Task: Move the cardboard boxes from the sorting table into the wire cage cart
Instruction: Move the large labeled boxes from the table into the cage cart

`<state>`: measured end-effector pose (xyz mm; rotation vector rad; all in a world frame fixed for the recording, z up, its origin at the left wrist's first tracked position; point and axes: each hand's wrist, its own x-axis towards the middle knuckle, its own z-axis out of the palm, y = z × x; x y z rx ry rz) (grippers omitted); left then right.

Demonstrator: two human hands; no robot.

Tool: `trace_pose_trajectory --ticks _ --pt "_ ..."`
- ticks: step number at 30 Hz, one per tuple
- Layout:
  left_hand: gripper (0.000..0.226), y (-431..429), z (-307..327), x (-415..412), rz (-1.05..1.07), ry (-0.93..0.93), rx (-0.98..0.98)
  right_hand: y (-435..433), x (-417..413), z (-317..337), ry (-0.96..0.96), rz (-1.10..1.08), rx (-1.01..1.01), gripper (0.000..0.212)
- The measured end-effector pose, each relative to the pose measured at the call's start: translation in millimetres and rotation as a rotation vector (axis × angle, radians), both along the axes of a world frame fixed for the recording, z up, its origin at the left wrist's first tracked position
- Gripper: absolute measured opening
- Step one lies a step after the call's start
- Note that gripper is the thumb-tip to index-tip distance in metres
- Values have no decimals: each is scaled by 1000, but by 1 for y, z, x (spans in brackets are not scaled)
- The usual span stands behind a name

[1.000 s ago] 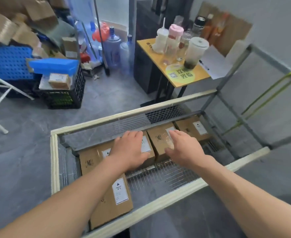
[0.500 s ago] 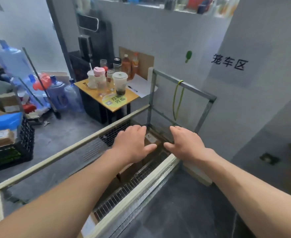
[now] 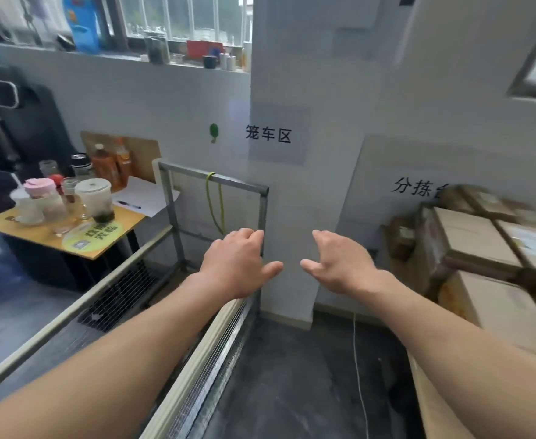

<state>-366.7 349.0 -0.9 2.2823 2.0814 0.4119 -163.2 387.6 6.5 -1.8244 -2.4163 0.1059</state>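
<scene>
My left hand (image 3: 238,264) and my right hand (image 3: 339,264) hover side by side in mid-air, palms down, fingers loosely relaxed, holding nothing. The left hand is above the near rail of the wire cage cart (image 3: 203,350), whose mesh sides and grey metal end frame run from lower left toward the wall. The cart's inside is hidden by my left arm and the rails. Stacked cardboard boxes (image 3: 478,242) with white labels sit at the right edge, blurred, to the right of my right hand.
A small yellow table (image 3: 108,232) with cups, jars and bottles stands left of the cart. A white pillar (image 3: 292,191) with a paper sign rises behind my hands. A white cord (image 3: 356,359) hangs over dark grey floor between cart and boxes.
My hands have lifted out of the cart, off the boxes lying in it. The view has swung up and to the right, bringing the box stack into sight.
</scene>
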Motion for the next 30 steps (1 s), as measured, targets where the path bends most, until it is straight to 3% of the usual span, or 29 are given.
trace_pose_trajectory --ticks 17,22,30 --pt "76 -63 -7 90 -436 -33 -1 -165 86 4 11 -461 45 70" --pt "77 -86 -3 137 -576 -45 7 -215 126 4 10 -592 48 51" --pt "77 -127 -2 227 -753 -79 -8 -292 208 1 -39 -769 16 55"
